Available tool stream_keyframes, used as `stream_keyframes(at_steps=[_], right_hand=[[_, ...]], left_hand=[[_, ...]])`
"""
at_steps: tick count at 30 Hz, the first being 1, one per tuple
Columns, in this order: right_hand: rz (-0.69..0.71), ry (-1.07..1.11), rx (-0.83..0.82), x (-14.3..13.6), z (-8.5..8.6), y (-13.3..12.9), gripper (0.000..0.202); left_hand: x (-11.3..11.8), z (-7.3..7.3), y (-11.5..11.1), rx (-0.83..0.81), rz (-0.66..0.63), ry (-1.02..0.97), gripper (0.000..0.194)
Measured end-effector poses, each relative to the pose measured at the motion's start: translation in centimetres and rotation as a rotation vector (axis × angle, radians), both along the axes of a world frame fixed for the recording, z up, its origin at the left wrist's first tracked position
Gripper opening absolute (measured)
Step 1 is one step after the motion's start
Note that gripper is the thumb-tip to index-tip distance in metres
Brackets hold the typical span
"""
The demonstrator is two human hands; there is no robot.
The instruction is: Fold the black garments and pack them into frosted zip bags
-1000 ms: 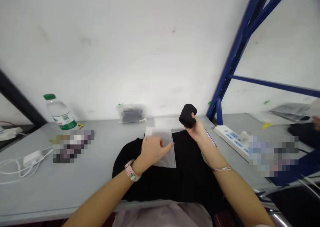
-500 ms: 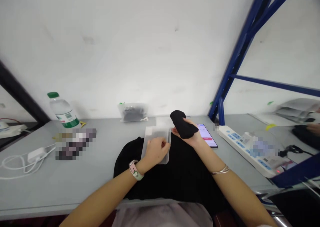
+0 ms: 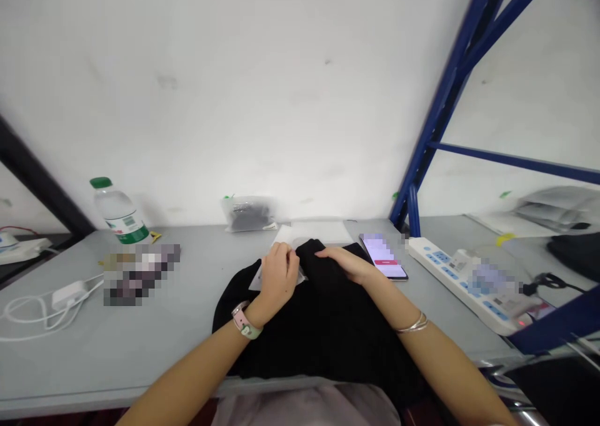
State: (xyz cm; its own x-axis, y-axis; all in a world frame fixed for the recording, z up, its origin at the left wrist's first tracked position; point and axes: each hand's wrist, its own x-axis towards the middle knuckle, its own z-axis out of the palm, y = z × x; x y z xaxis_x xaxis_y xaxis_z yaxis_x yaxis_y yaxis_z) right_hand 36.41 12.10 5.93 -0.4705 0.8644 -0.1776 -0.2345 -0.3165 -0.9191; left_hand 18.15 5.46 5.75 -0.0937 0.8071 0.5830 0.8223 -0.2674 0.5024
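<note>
My left hand [image 3: 280, 276] is closed, its fingers pinching a translucent plastic bag [image 3: 255, 282]. Most of that bag is hidden behind the hand. Close beside it, my right hand [image 3: 349, 263] grips a rolled black cloth bundle [image 3: 316, 262], thumb lying across the top. The bundle's near end points toward the bag; whether any of it is inside the bag I cannot tell. Beneath both hands a large black cloth [image 3: 328, 332] is spread over the table's front edge, and its outline merges with the bundle.
A white sheet [image 3: 321, 231] lies behind the hands. A phone [image 3: 383, 257] and a power strip [image 3: 454, 282] are to the right, near a blue metal frame [image 3: 440, 107]. Leftward are a bottle [image 3: 122, 217] and a white charger [image 3: 69, 292]. A filled translucent pouch [image 3: 250, 213] leans against the wall.
My right hand has brought the black bundle down and left, close to my left hand. The plastic bag has tilted and is now mostly covered by my left hand.
</note>
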Motion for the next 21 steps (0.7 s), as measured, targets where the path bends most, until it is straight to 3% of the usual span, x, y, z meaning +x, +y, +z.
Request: stream_keyframes(at_steps=[5, 12, 21], right_hand=[[0.009, -0.096, 0.014, -0.8, -0.5, -0.1, 0.013], [-0.109, -0.012, -0.027, -1.7, -1.5, 0.0, 0.02], [0.0, 0.138, -0.058, -3.3, -1.1, -1.4, 0.016]], left_hand=[[0.8, 0.0, -0.8, -0.024, -0.12, 0.157, 0.02], [1.6, -0.1, -1.4, -0.071, -0.236, 0.258, 0.025], [1.9, 0.7, -2.2, -0.088, -0.365, 0.276, 0.023]])
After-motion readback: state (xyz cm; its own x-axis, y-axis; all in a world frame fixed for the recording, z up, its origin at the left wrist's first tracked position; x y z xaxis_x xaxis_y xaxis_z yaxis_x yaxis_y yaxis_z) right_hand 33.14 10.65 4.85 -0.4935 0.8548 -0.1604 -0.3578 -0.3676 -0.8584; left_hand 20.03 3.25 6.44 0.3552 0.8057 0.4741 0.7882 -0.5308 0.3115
